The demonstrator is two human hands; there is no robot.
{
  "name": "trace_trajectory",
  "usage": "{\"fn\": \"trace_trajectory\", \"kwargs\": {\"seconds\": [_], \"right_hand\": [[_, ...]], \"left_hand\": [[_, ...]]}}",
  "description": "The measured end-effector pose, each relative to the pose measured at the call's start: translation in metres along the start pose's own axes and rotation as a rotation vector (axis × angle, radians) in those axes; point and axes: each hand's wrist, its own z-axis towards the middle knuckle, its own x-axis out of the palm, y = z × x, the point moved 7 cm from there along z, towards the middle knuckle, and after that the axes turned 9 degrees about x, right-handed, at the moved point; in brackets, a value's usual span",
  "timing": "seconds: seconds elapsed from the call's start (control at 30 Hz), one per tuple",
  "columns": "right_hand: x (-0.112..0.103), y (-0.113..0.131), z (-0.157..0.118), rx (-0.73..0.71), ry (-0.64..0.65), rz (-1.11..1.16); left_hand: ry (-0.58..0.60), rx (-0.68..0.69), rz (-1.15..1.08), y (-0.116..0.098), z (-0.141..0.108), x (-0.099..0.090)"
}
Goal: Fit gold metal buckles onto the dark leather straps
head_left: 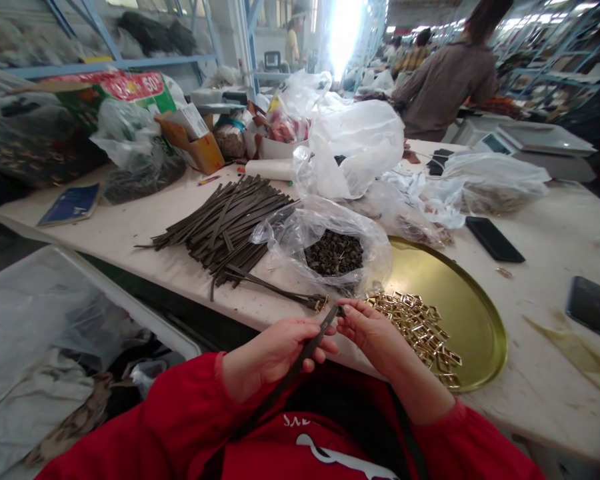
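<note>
Currently, left hand [265,353] grips a flat, dark grey-brown strap [310,347]; right hand [377,337] pinches its end, near tabletop [540,393] front edge. Judged: fine fingertip control needed.

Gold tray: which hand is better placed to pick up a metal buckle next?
Probably the right hand: it is beside the buckles, though both hands are on the dark strap, the left hand farther from the tray.

The right fingertips [347,308] cover most of the small dark piece at the strap's [307,350] upper end, too small to identify. Both sleeves [180,407] run off the bottom edge. A person [447,83] behind is blurred, the head cut by the top edge.
</note>
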Motion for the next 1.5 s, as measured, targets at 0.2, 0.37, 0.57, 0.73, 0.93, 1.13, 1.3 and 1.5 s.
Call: {"fn": "trace_trajectory", "kwargs": {"seconds": [0.2,0.37,0.57,0.73,0.93,1.13,1.3,1.5], "right_hand": [[0.000,0.001,0.000,-0.007,-0.015,0.000],[0.003,0.001,-0.005,0.008,-0.007,-0.015],[0.002,0.000,-0.008,-0.033,-0.037,-0.117],[0.004,0.008,-0.010,-0.197,-0.074,-0.450],[0.005,0.003,-0.009,-0.071,0.030,-0.374],[0.006,-0.001,-0.014,-0.006,0.059,-0.256],[0.013,-0.009,-0.018,0.044,0.182,-0.232],[0.002,-0.005,-0.020,0.042,0.086,-0.076]], "left_hand": [[-0.022,0.061,0.099,0.000,0.006,-0.007],[-0.075,0.248,0.441,-0.018,0.008,-0.010],[-0.106,0.217,0.620,-0.021,0.010,-0.009],[-0.012,0.168,0.599,-0.013,0.007,-0.001],[0.095,0.062,0.157,-0.003,-0.001,0.002],[0.133,0.068,0.050,-0.001,-0.006,0.003],[0.174,0.127,0.093,-0.002,-0.010,0.012],[0.081,0.105,0.377,0.002,-0.021,0.004]]}}
